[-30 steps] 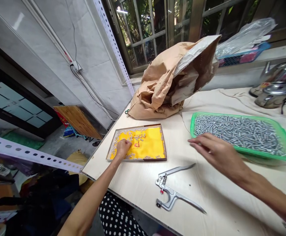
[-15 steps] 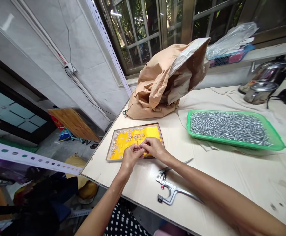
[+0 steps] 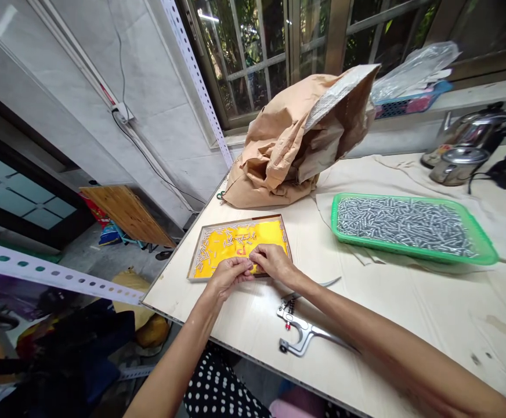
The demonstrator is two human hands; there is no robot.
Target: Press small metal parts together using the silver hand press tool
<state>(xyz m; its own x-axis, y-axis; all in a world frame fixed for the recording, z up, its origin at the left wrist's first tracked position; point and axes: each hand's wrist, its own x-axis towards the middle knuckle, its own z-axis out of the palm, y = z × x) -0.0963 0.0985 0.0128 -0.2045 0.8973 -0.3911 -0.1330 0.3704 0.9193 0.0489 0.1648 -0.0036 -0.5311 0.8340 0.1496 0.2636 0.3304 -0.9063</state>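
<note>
My left hand (image 3: 232, 275) and my right hand (image 3: 273, 261) meet at the near edge of a shallow tray (image 3: 195, 251) with a yellow bottom. The fingertips of both are pinched close together, and whatever lies between them is too small to make out. Small silvery metal pins (image 3: 206, 239) are scattered in the tray, mostly along its left and far sides. Below my right forearm lies a silver snap-fastener plier (image 3: 299, 331), one of its handles partly covered by the arm.
A green plastic basket (image 3: 414, 256) full of similar metal pins stands on the right. Behind the tray rises a large open brown paper sack (image 3: 274, 151). A steel kettle (image 3: 474, 130) and a small steel pot (image 3: 458, 165) sit at the back right. The table edge (image 3: 174, 321) runs along the near left.
My left hand has drawn slightly down and left, while its fingers stay pinched. My right hand stays nearly in place. The whole view has shifted a little.
</note>
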